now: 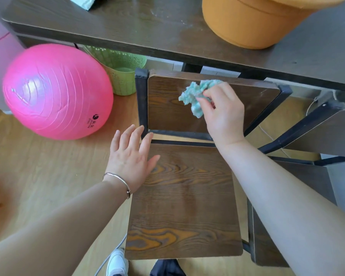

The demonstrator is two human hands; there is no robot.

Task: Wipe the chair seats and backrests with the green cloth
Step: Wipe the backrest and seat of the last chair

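Our right hand [223, 114] pinches the green cloth [195, 96] on the chair backrest [167, 112] near its top edge, our left hand [131, 156] spreads wide by the seat [187, 206] corner, and we think the cloth is soft, light and best held bunched.

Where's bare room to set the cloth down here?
Free: seat right of left hand; table between pale wad and orange drum. Crowded: backrest top, where right hand grips green cloth; floor left holds pink ball, green basket.

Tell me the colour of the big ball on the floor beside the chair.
The ball is bright pink, seen clearly in the head view.
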